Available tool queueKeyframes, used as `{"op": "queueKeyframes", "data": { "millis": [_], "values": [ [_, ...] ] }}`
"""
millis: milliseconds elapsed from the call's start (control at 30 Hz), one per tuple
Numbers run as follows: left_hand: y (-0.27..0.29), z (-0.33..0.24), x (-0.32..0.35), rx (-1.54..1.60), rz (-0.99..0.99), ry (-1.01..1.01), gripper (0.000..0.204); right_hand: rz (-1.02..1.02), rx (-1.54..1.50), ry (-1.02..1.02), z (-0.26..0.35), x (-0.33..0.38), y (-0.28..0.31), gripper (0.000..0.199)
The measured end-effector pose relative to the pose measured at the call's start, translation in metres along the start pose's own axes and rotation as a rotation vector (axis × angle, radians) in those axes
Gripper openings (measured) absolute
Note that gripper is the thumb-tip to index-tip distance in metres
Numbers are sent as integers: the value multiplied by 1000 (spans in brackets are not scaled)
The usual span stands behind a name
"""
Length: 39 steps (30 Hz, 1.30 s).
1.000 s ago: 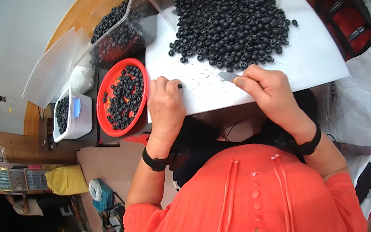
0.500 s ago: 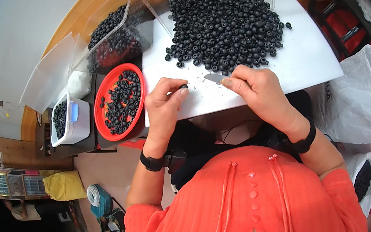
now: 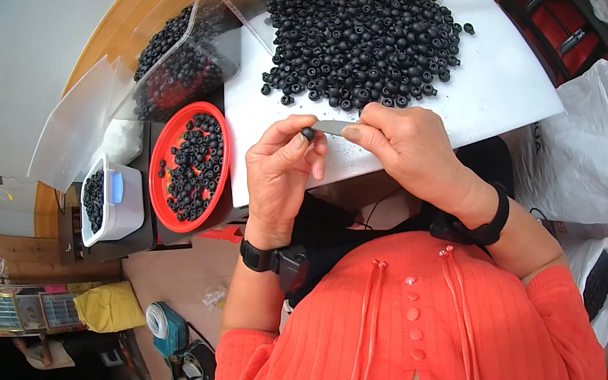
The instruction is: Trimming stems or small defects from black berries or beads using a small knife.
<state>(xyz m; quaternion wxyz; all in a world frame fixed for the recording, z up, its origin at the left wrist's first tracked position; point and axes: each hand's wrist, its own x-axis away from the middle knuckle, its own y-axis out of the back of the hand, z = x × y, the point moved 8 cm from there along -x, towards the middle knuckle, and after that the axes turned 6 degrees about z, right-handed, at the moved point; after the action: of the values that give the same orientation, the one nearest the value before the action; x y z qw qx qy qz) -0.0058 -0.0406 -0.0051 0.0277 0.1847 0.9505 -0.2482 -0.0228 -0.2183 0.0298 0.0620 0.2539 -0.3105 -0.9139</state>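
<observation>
Between the thumb and fingers of my left hand is a small round black piece, like a bead. My right hand is closed round a small knife; its short pale blade reaches across to the piece, at or very near its edge. Both hands are over the near part of a white tabletop, dotted with dark crumbs. Just beyond them spreads a big heap of the same black pieces, many showing a round hole. The knife's handle is mostly hidden in my right hand.
To the left, a round red tray holds scattered black pieces. Beside it stand a white tub and a clear plastic box, both with more pieces. White plastic bags hang at the right, and a white sack sits lower there.
My left hand has turned and brought the black piece up to the knife. The right hand has shifted slightly left, so blade and piece now meet or nearly meet.
</observation>
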Motion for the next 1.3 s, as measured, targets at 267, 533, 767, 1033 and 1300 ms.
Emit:
{"op": "queueKeyframes", "data": {
  "millis": [267,533,767,1033,1300],
  "values": [
    [-2,3,-1,30,33,-26,28,-34,62,32,3,1,-1,35],
    [-2,4,-1,0,36,-57,29,-37,91,40,0,1,-3,36],
    [-3,7,1,4,29,-29,29,-25,86,48,2,1,-2,32],
    [-4,6,0,15,53,-75,27,-16,83,49,1,1,-4,33],
    [-13,9,-2,110,70,-38,27,-42,11,51,-3,3,-2,34]
  ]
}}
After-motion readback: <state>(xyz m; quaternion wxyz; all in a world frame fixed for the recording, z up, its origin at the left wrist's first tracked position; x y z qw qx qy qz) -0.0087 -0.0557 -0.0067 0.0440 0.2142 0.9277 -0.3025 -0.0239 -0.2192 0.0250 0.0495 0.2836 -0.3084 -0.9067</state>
